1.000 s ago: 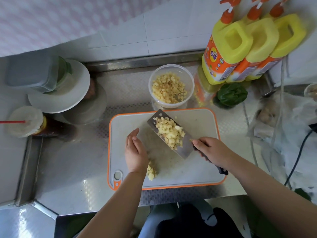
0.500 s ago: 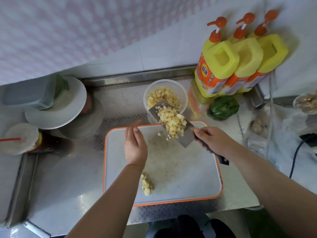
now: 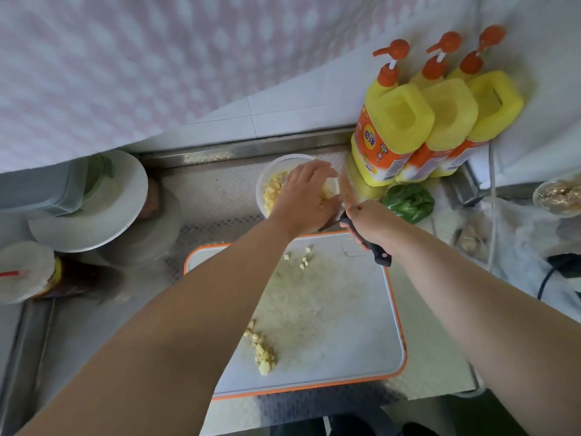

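Yellow diced pieces (image 3: 271, 192) lay in the clear container (image 3: 263, 176), which stood on the steel surface (image 3: 217, 196) directly under the fingers (image 3: 317, 171) of the left hand (image 3: 303, 198). Those fingers were straight and slightly spread over the container mouth and gripped nothing. Whether they touched the pieces could not be determined. The right hand (image 3: 374, 226) had its fingers curled firmly round the black handle of the knife (image 3: 377, 253), just right of the left-hand fingers. The blade ran toward the container rim but was blurred and partly hidden by the left hand, so any load left on it could not be read.

Status, as judged: transfer of the main batch into the container appeared nearly complete, with the left hand placed to sweep the blade clean.

Remaining work: a small pile (image 3: 262, 357) of pieces lay on the cutting board (image 3: 330, 325), well short of both sets of fingers and nearer the person. A few loose cubes (image 3: 301, 258) lay on the board just short of the left wrist, between the pile and the container. Both groups were yet to be gathered and carried to the container. A green pepper (image 3: 408, 201) sat whole just right of the knife-hand fingers, beside the yellow pump bottles (image 3: 399, 130)
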The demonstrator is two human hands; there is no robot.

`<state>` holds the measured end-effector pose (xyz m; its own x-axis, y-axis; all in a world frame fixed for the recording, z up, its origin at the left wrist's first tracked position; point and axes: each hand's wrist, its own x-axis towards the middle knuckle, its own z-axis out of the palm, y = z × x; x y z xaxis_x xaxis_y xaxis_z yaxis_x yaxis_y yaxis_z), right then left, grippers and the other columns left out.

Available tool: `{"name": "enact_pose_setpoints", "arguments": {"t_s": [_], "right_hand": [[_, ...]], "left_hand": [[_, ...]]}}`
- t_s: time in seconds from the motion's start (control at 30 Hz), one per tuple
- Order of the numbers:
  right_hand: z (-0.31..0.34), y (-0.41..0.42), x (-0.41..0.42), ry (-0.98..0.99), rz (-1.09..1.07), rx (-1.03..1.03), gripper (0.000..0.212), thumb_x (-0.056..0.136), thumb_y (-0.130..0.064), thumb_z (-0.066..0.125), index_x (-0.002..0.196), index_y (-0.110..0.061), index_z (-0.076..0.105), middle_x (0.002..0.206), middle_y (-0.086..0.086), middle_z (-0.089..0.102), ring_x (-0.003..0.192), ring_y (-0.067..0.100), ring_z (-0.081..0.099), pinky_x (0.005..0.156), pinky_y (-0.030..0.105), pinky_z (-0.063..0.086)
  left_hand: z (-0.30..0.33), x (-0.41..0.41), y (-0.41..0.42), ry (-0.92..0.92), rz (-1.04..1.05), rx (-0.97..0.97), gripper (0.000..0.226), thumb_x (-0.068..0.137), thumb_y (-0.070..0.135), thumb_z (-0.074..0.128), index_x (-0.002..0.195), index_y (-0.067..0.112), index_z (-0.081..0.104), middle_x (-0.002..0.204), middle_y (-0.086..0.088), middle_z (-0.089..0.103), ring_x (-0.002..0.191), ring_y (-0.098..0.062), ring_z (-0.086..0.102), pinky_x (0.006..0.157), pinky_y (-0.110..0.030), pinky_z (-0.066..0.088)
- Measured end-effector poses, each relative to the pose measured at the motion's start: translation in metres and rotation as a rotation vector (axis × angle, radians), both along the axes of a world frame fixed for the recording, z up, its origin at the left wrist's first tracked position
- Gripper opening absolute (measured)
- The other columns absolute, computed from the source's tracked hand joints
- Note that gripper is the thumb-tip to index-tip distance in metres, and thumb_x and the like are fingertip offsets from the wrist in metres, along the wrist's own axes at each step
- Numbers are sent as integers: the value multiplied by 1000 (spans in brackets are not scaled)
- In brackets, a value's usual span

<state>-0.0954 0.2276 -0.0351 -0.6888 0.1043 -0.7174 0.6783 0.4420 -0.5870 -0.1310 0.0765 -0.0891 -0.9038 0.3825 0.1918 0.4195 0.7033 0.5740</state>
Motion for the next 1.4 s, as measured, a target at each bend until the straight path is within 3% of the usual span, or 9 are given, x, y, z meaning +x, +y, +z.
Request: {"name": "enact_pose_setpoints", "arguments": {"t_s": [0.17,0.3,0.37,0.6,0.67,0.83,1.07,1.17,1.4], "right_hand": [[0,0,-2,151,127,167,16,100,-26,34,98,-15,45,64,4,53,47,17,51,45,24,42],[3,2,0,162,240,197,29,101,-25,29,85,-13,49,63,4,51,49,17,50,48,26,44],[4,2,2,159,262,199,28,102,-25,28,90,-10,50,63,5,51,49,18,49,48,26,43],[15,11,11,194,254,230,22,101,-28,31,87,-19,44,64,5,50,49,18,48,47,24,41],[18,15,16,163,211,223,34,101,-30,31,74,-15,45,67,13,52,46,23,48,51,28,43],[33,28,28,143,160,228,41,100,-37,35,76,-7,50,67,13,54,46,24,49,55,36,45],[46,28,29,158,153,261,44,101,-37,36,76,-5,52,62,12,52,44,23,50,54,33,44],[48,21,26,190,197,281,43,101,-35,37,72,-5,50,57,12,51,35,20,49,46,27,40],[54,14,28,233,271,304,43,102,-33,36,64,-16,44,63,13,51,46,25,52,47,26,36]], "left_hand": [[-11,-11,7,22,4,-54,20,92,34,61,97,15,59,112,-2,53,107,-25,45,92,-29,30],[-14,-20,9,-12,24,-51,18,92,31,59,87,14,59,100,-3,56,98,-27,45,87,-41,41],[-14,-24,7,-17,45,-52,23,93,33,53,85,13,59,95,-5,57,95,-28,46,85,-42,42],[-19,-41,-14,-54,202,-144,24,99,28,49,93,8,60,102,-11,61,104,-34,48,93,-40,37],[-19,-43,-19,-64,235,-183,21,100,27,47,97,9,58,108,-10,61,108,-32,47,94,-36,33],[-14,-48,-23,-114,217,-285,18,100,24,45,107,14,58,114,-4,60,112,-27,47,96,-36,37],[9,-36,-14,-100,311,-53,24,97,22,52,117,15,64,122,-4,59,119,-26,50,100,-36,38],[16,-20,2,-32,234,99,18,93,22,59,108,15,64,114,-4,59,111,-25,52,96,-37,41],[18,-29,-1,-136,306,120,11,96,21,57,101,13,63,108,-2,59,105,-23,52,88,-31,40]]}}
